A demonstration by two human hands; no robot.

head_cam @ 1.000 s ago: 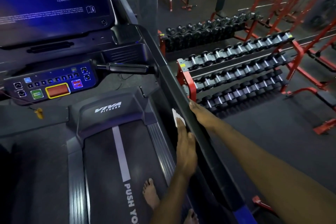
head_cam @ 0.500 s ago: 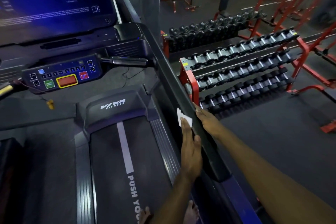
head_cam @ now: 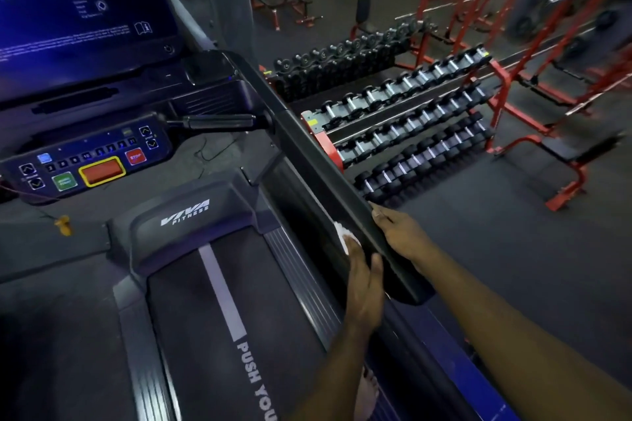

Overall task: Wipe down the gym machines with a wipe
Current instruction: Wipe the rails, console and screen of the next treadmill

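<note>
Left grip (head_cam: 364, 284) flat, pressing wipe (head_cam: 342, 232) on rail (head_cam: 307, 161); right grip (head_cam: 400, 232) flat outside. Treadmill (head_cam: 191, 284): "VIVA FITNESS".

Most of the wipe (head_cam: 342, 232) under the left hand (head_cam: 364, 287); screen (head_cam: 68, 10) text illegibly blurred.

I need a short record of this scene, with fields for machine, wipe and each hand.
machine: treadmill, screen lit
wipe: white, against inner face of the side rail
left hand: fingers straight, presses the wipe to the rail
right hand: rests on the rail's outer edge
behind: red dumbbell rack
</note>
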